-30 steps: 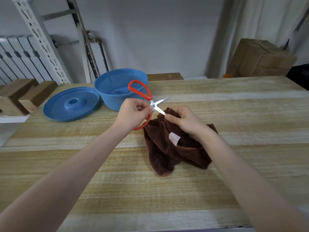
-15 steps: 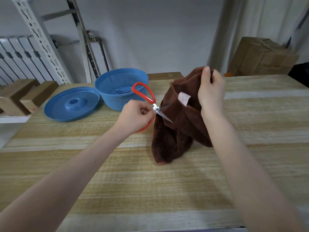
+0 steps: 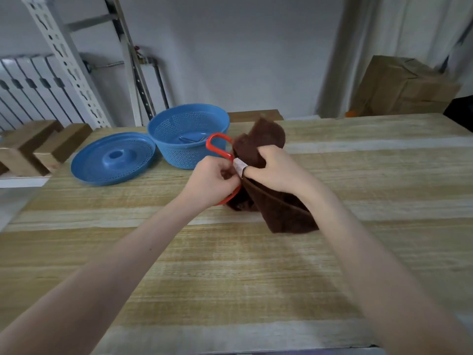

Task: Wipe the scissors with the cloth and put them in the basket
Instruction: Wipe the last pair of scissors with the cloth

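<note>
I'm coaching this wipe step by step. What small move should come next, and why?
Probably pull the cloth along the blades with the right hand while the left hand steadies the scissors: cloth covers the blades, and the scissors are not yet in the basket.

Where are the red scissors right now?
In the head view, the scissors are near the middle of the table, beside the blue basket: the left hand grips their red handles, and the brown cloth in the right hand hides the blades.
</note>
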Motion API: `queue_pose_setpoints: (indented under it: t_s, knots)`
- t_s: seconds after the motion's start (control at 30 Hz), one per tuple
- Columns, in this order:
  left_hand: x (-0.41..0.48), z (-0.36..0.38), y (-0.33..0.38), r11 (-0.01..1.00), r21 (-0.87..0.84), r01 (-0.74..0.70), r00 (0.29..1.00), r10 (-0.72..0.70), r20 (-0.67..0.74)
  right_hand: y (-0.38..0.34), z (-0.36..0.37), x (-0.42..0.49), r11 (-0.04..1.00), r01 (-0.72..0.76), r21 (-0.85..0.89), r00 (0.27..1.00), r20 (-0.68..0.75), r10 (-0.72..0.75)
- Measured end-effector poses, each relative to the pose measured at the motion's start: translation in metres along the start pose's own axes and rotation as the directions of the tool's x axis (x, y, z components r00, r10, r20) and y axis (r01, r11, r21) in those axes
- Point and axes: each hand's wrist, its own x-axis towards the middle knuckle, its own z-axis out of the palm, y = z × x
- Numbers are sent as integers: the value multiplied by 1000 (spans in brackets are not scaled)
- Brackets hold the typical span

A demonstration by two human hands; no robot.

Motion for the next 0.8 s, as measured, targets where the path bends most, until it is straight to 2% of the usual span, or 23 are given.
queue_pose_setpoints:
  t_s: [0.1, 0.3, 0.37, 0.47, 0.53, 0.63, 0.73, 0.8]
  knots:
    - [1, 2, 2, 999, 31, -18, 1000, 17, 6, -2, -5, 0, 999, 9, 47, 1000, -17, -8]
    - [0, 2, 6, 998, 31, -54, 998, 53, 42, 6, -12, 1, 980, -62, 191, 995, 91, 46]
    - [1, 2, 10, 997, 43, -68, 997, 66, 43, 6, -9, 1, 965, -102, 242, 994, 53, 91]
    - [2, 4, 17, 990, 127, -68, 997, 62, 53, 7, -3, 3, 924, -162, 345, 977, -79, 200]
    - [2, 2, 17, 985, 162, -52, 998, 46, 39, 8, -8, 1, 932, -147, 332, 976, -105, 191]
    - [4, -1, 13, 983, 174, -49, 999, 46, 25, 4, -14, -1, 938, -157, 308, 986, -12, 169]
    - [2, 1, 12, 982, 180, -53, 998, 46, 47, 1, -8, 0, 961, -132, 244, 991, 35, 128]
    - [0, 4, 14, 983, 178, -49, 998, 40, 53, 2, -6, 2, 957, -130, 261, 991, 59, 119]
